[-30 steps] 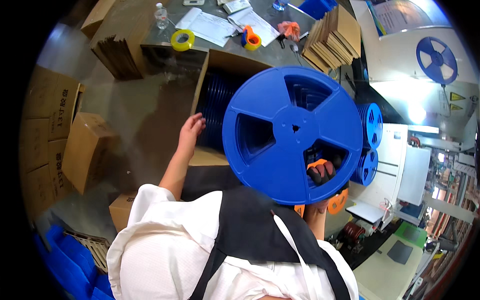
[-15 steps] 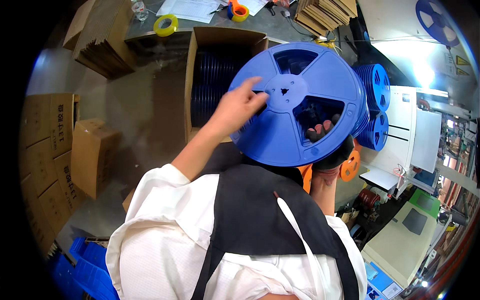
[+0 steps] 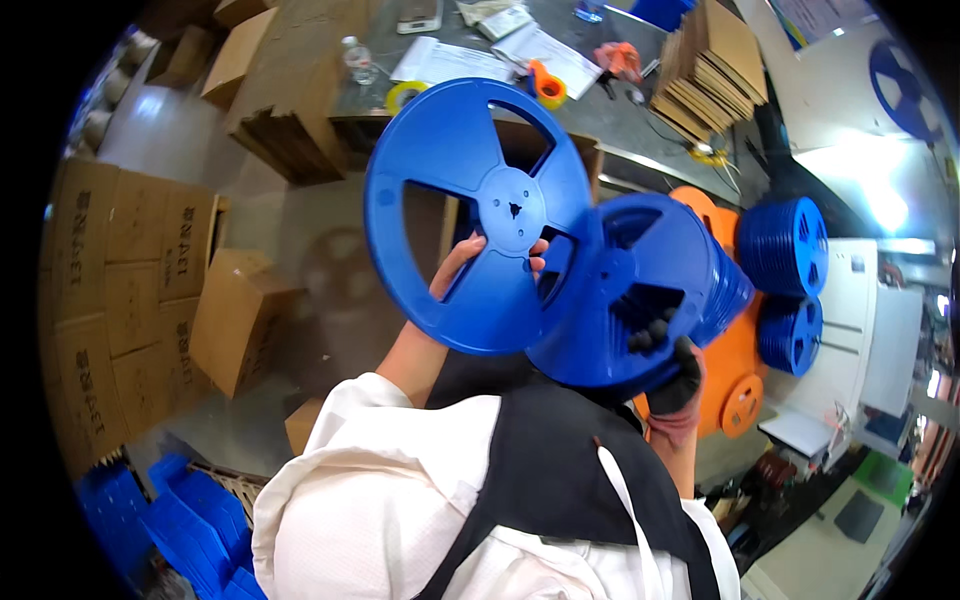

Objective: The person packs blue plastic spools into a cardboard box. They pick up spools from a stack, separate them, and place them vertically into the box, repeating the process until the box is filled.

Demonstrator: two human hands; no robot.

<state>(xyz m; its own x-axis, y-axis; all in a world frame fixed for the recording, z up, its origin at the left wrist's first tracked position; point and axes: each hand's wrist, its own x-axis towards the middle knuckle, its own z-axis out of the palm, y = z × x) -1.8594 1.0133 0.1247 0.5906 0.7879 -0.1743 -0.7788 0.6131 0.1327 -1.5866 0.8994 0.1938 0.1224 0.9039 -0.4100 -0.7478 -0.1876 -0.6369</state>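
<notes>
My bare left hand (image 3: 458,266) grips a single blue plastic reel (image 3: 432,135) through its cut-outs, with fingers showing on both sides of a spoke near the hub. The reel is raised and faces me, apart from the rest at its upper left but overlapping them in view. On the right, a thick stack of similar blue reels (image 3: 718,290) leans on its side. My right hand (image 3: 676,385), in a dark glove with pinkish fabric at the wrist, grips the stack's lower rim, its fingertips showing through a cut-out. An open cardboard box (image 3: 587,165) is mostly hidden behind the held reel.
Beyond, a grey table (image 3: 640,140) carries papers, tape rolls, a bottle and flat cardboard (image 3: 715,65). More blue reels (image 3: 785,240) stand right, beside orange reels (image 3: 742,405). Cartons (image 3: 130,290) are piled at left; blue bins (image 3: 200,515) sit lower left.
My left hand has gone from touching the front reel to holding one reel, lifted up and left off the stack. The stack sits lower in view; the whole view has shifted.
</notes>
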